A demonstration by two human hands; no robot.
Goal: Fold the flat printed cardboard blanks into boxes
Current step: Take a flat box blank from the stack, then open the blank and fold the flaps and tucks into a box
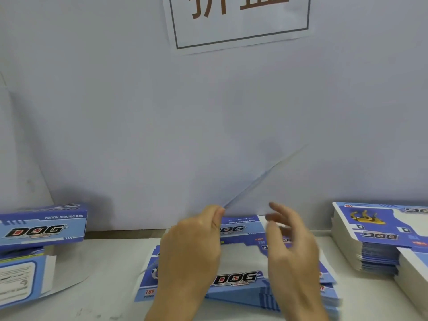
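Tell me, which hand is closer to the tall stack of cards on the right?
Right. The right hand hovers over the middle pile, on the side toward the tall stack of blanks. The left hand is farther off, pinching a lifted blank.

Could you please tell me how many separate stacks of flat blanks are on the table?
2: a tall stack of blanks at the right and a low pile under the hands; more may lie beyond the frame.

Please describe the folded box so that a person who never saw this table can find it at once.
Start at the white table and look to its far left edge, by the wall. There the folded box sits on other printed cardboard. Unlike the flat blanks in the middle and the tall stack at the right, it stands up with closed sides.
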